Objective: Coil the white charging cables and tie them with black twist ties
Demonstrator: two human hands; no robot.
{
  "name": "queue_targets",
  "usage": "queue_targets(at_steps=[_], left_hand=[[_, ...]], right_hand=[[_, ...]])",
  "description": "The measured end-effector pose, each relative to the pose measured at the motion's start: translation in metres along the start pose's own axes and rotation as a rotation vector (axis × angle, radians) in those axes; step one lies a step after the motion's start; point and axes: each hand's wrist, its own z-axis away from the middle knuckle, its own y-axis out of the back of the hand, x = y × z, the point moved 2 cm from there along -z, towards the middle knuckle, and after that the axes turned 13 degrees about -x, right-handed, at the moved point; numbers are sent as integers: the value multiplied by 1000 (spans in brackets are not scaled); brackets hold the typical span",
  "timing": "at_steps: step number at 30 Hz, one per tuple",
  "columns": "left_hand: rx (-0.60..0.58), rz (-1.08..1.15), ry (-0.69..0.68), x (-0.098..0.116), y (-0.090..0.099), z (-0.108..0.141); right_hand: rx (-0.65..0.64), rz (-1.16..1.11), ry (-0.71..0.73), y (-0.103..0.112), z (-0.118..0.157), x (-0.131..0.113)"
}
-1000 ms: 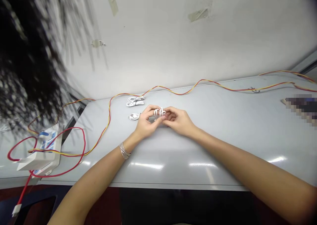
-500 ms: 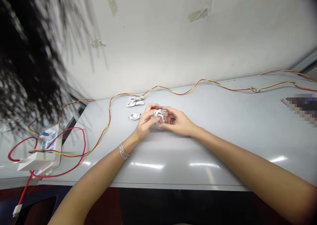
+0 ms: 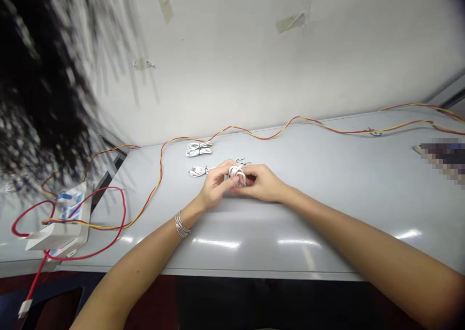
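Between my two hands is a white cable (image 3: 237, 172), wound in loose loops. My left hand (image 3: 217, 184), with a silver bracelet at its wrist, pinches the loops from the left, thumb in front. From the right my right hand (image 3: 259, 182) closes on the same coil; some of its fingertips are hidden behind the loops. Just beyond the hands a thin black tie (image 3: 241, 161) lies on the grey table (image 3: 327, 189). A white USB cable (image 3: 198, 171), bundled with a black tie, lies left of my left hand, partly covered by it.
Farther back sit more bundled white cables (image 3: 199, 149). A red-and-yellow wire (image 3: 269, 137) runs along the wall side and down to a white power strip (image 3: 69, 223) with a looped red cord (image 3: 123, 209). A blurred flat object (image 3: 445, 155) lies at far right. Dark hair covers the upper left.
My hands have come slightly closer together and shifted a little. The loops of white cable look more bunched, and the black tie beyond them now shows more clearly.
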Motion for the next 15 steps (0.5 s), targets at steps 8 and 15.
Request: queue_targets(at_steps=[8, 15], left_hand=[[302, -146, 70, -9, 9, -1], [342, -71, 198, -21, 15, -5]], right_hand=[[190, 175, 0, 2, 2, -6], [170, 144, -90, 5, 1, -3]])
